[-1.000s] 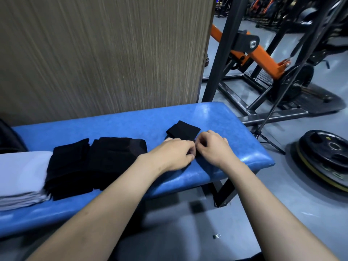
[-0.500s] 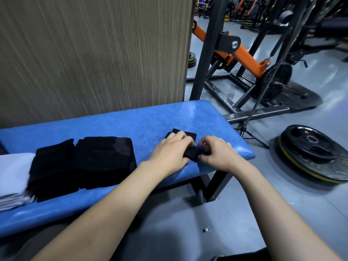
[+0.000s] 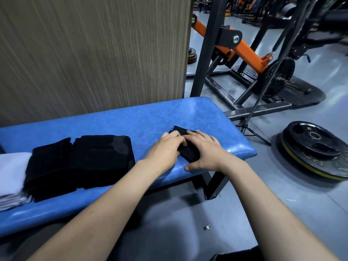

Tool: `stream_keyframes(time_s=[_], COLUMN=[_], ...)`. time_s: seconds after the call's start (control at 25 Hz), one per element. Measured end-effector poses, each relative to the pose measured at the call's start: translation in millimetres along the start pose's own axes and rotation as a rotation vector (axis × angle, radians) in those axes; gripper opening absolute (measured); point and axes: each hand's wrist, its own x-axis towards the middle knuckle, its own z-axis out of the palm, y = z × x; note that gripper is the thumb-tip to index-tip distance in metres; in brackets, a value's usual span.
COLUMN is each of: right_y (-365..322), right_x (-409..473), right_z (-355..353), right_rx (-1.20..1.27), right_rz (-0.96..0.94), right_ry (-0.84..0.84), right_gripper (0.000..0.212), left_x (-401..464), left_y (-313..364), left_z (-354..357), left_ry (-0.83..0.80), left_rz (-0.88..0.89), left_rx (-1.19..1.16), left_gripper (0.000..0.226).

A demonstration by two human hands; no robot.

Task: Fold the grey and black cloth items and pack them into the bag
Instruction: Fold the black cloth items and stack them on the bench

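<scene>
Final fold, likely: left hand (image 3: 165, 149) grip pinches small black cloth (image 3: 188, 154), right hand (image 3: 207, 149) presses it flat-fingered; next, smooth, then stack left of grip.

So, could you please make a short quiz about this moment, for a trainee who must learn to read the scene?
1. True or false: the left hand and the right hand both rest on the small black cloth on the blue bench.
2. What lies on the floor to the right of the bench? A) a weight plate B) a shoe C) a water bottle
3. Fill in: ___ folded black piles lie on the bench to the left of the left hand.

Key: 1 true; 2 A; 3 two.
</scene>
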Motion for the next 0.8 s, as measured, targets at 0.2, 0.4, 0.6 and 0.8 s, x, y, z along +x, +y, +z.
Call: stream_keyframes(time_s=[0.2, 0.4, 0.6, 0.8], right_y=[-5.3, -4.8, 3.5, -5.2], right_x=[4.8, 12.0, 6.7, 4.4], right_z=[-4.4, -1.7, -9.8, -21.6], right_rx=[-0.127, -0.023, 0.327, 0.311], right_rz=[-0.005, 0.016, 0.126, 0.226], right_ry=[0.122, 0.39, 0.322, 0.409], right_gripper=[0.057, 0.02, 0.018, 0.029], left_x=[-1.6, -4.5, -4.7, -3.3], left_y=[2.8, 12.5, 15.7, 15.6], left_z=[-1.0, 1.6, 7.4, 2.7], left_ry=[0.111, 0.253, 0.201, 0.283], left_rz=[-0.068, -0.231, -0.314, -0.262], left_rx=[-0.055, 0.072, 0.031, 0.151], left_gripper=[0.025, 0.043, 0.061, 0.066])
